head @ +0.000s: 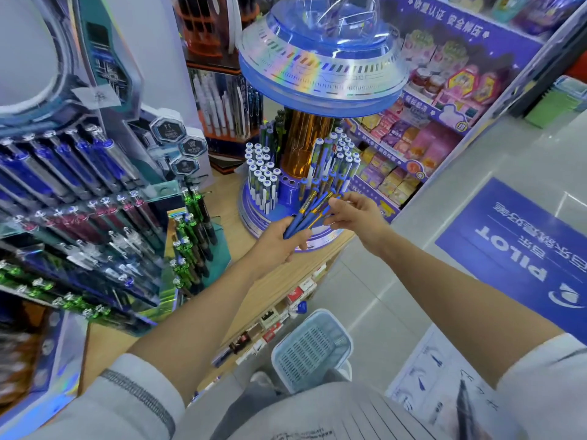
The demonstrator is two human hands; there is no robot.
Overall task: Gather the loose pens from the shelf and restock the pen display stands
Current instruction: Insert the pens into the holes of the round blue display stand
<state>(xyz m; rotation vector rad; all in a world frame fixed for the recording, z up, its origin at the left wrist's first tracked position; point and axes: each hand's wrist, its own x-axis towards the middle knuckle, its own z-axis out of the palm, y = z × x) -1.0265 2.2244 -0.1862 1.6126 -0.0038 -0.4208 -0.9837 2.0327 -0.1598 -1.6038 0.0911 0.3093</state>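
My left hand (281, 241) grips a bunch of blue pens (306, 214) with gold and clear upper barrels, fanned up and to the right. My right hand (352, 214) pinches one pen of that bunch near its middle. Both hands hover just in front of the round blue display stand (286, 198), which has a gold central column and a holographic saucer top. Its ring holds white-capped pens on the left and blue pens on the right, with several vacant holes between them. The stand rests on a wooden shelf (286, 281).
A tiered pen display (95, 217) with blue, pink, clear and green pens fills the left. A light blue plastic basket (313, 347) sits on the floor below my arms. Shelves of colourful boxes (413, 147) stand behind the stand. A blue PILOT floor sticker (521, 249) lies to the right.
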